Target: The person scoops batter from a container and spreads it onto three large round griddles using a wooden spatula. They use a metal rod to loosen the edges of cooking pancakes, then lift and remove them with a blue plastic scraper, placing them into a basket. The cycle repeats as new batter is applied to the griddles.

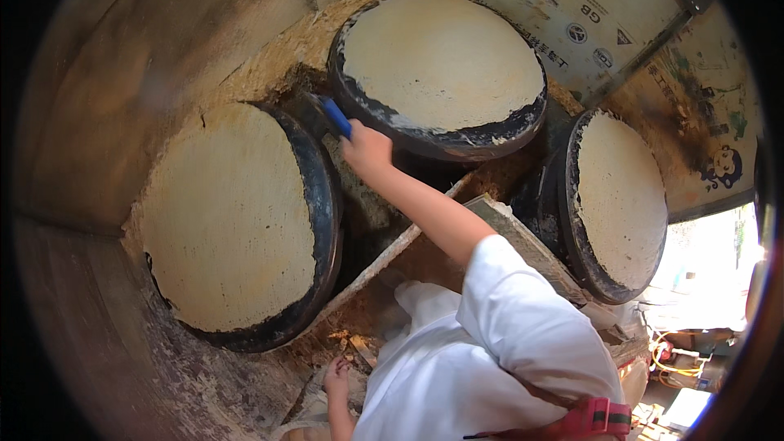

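My right hand (367, 146) reaches out and grips the blue handle of a tool (337, 117). The tool's far end is blurred, so its kind cannot be told; it lies in the gap between two large round dark-rimmed vessels. One vessel (441, 67) stands at the top, the other (229, 220) at the left; both have a pale, cream-coloured face with a ragged edge. A third such vessel (621, 202) is at the right, away from my hands. Low in the view, my left hand (337, 373) hangs near rubble, its fingers loosely bent, with nothing seen in it.
Pale bars and a rough board (527, 245) cross between the vessels and my body. Stained panels (588, 18), some printed, wall in the vessels. Broken wood pieces (362, 350) lie by my left hand. Yellow hoses (677, 370) and other gear are at the lower right.
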